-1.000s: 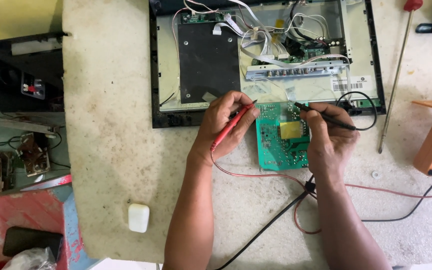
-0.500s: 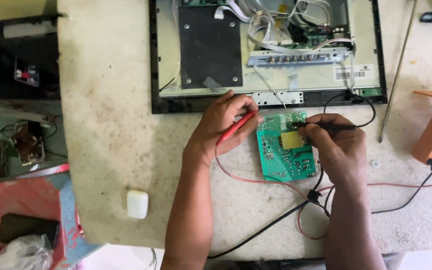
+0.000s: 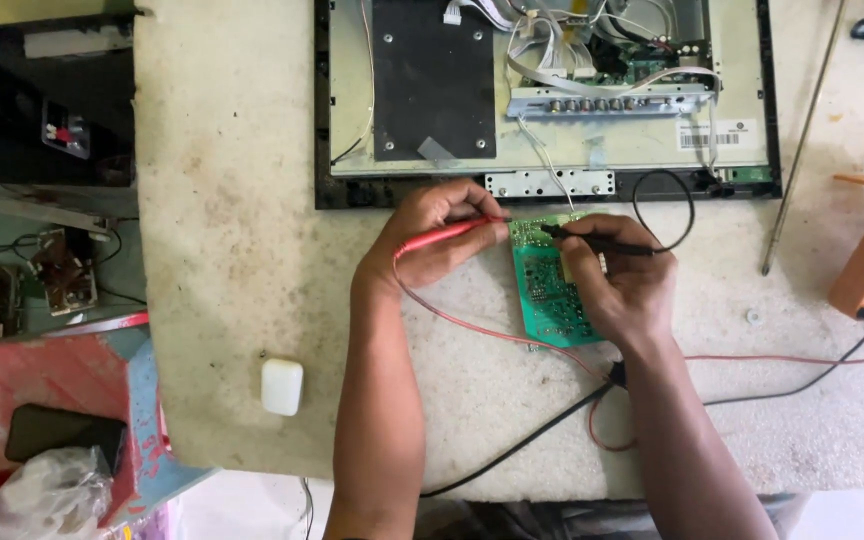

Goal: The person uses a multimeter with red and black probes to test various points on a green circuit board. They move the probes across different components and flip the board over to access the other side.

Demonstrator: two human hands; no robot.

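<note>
Hands: both rest on the pale surface (image 3: 252,250), curled tight, each gripping a thin stick.
Left hand (image 3: 432,235): closed on the red probe (image 3: 447,235), which points right.
Right hand (image 3: 627,285): closed on the black probe (image 3: 597,240), which points left.
Green board (image 3: 547,285): lies flat between the hands, partly under the right one, long side running near to far.
Tips: both meet the board's far edge.
Farther: an opened screen back (image 3: 432,90) lies flat.

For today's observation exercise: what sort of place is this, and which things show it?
Probably an electronics repair bench: an opened flat-screen panel, a green circuit board probed with red and black test probes, and loose parts nearby.
</note>
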